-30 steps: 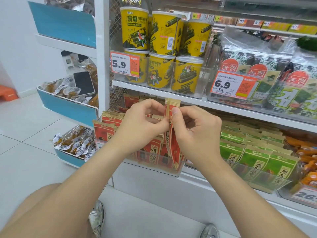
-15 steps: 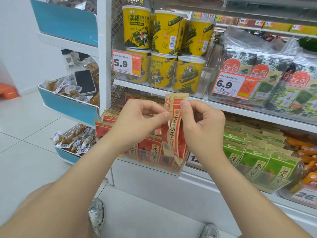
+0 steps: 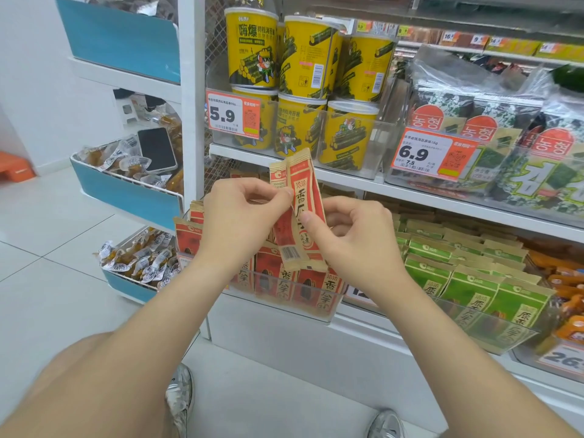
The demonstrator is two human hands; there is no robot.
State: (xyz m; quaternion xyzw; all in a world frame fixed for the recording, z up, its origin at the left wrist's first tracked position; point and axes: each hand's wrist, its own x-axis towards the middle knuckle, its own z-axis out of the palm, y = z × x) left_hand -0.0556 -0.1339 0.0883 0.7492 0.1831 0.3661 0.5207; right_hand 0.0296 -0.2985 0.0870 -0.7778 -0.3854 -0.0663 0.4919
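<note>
Above the clear bin (image 3: 328, 308) of matching stock, I held two red packets (image 3: 308, 184) upright, free of the row below. My left hand (image 3: 240, 216) pinched their left edge with curled fingers, and my right hand (image 3: 354, 235) gripped the front, thumb across it. I judged them picked out but not yet placed anywhere.

White store shelving, two tiers. Upper shelf (image 3: 347, 181): yellow tubs (image 3: 297, 131) stacked two high in a clear tray (image 3: 376, 143), with seaweed bags (image 3: 493, 137) beside them on the right. Lower shelf (image 3: 355, 315): red packets (image 3: 278, 278) upright in a clear bin (image 3: 284, 306), with green packets (image 3: 474, 295) in rows just right of it.
</note>
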